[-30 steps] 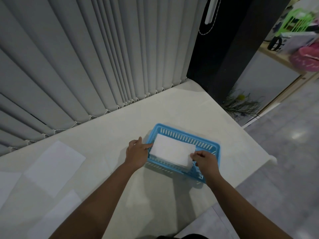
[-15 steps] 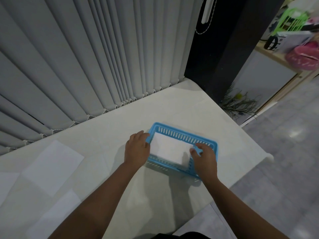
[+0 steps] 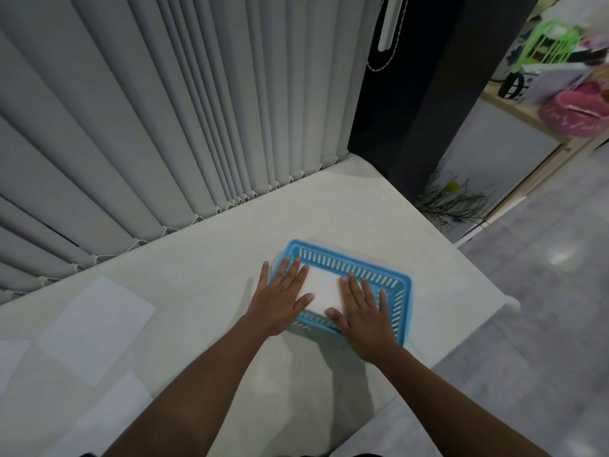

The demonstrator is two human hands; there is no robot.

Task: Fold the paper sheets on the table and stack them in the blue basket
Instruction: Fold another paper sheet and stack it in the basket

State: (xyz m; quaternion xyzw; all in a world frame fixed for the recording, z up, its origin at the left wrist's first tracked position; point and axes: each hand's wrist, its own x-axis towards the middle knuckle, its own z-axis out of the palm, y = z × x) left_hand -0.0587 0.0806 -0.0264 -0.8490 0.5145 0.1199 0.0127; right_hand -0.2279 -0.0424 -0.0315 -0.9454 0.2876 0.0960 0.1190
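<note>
A blue slotted basket (image 3: 349, 258) stands on the white table near its right end. Folded white paper (image 3: 324, 286) lies inside it. My left hand (image 3: 281, 298) rests flat over the basket's left rim, fingers spread onto the paper's left edge. My right hand (image 3: 362, 311) lies flat on the paper's right part and the basket's near rim, fingers spread. Neither hand grips anything. Unfolded white sheets lie on the table at the left: one large sheet (image 3: 92, 328), another (image 3: 112, 413) nearer me, and a third (image 3: 10, 361) at the frame's left edge.
Grey vertical blinds (image 3: 164, 110) hang right behind the table's far edge. The table (image 3: 379, 219) ends just right of the basket, with grey floor below. A dark pillar (image 3: 412, 94) and a shelf with coloured items (image 3: 560, 67) stand at the right.
Both hands let go of the folded paper's ends as it dropped into the basket. They now lie flat with spread fingers on top of it.
</note>
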